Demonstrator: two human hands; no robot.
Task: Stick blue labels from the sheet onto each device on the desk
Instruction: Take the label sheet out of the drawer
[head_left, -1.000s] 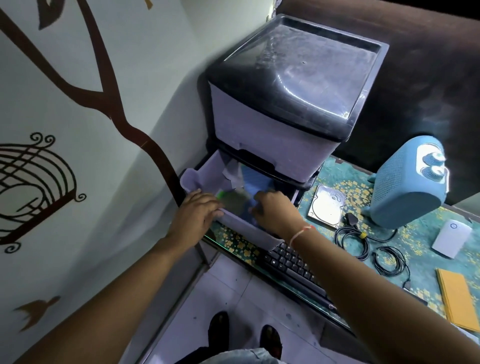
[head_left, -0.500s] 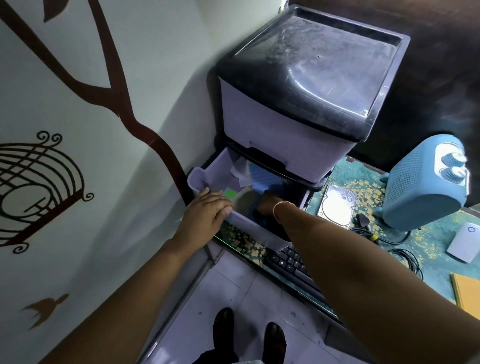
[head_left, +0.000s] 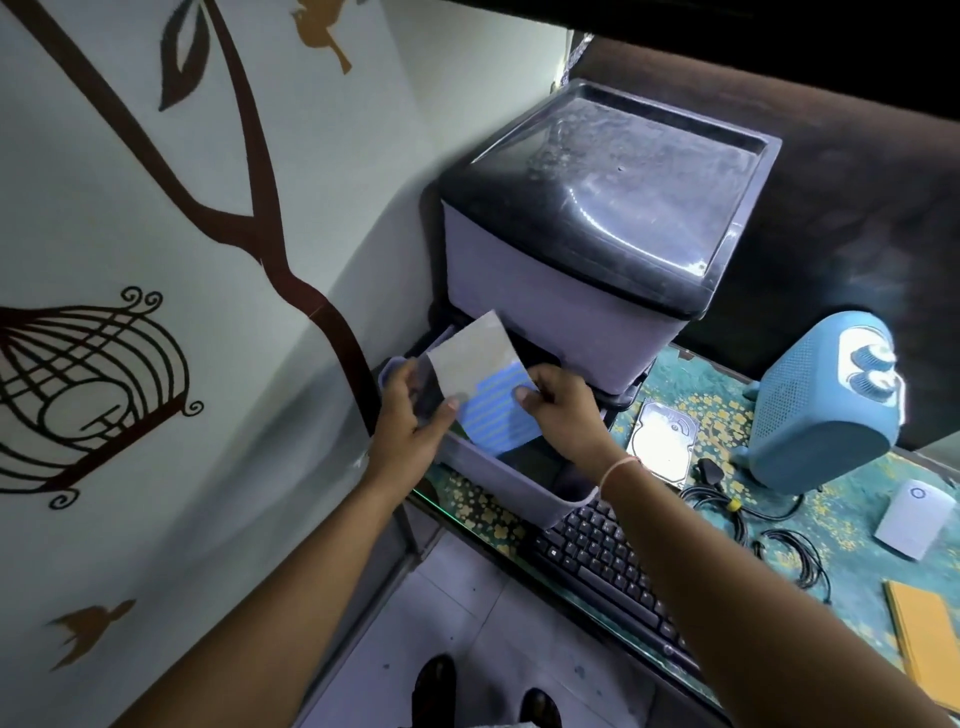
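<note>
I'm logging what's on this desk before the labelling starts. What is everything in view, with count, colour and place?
label sheet: 1, grey with blue label strips, held above the open drawer
drawer unit: 1, lilac with black top, on the desk's left end
open drawer: 1, lilac, pulled out at the unit's bottom
hard drive: 1, silver, on the desk right of the drawer
fan heater: 1, light blue, right of the hard drive
white device: 1, white, near the right edge
cables: several, black, between hard drive and white device
keyboard: 1, black, at the desk's front edge
yellow pad: 1, yellow, lower right
left hand: pinches the sheet's left edge
right hand: pinches the sheet's right edge
</note>
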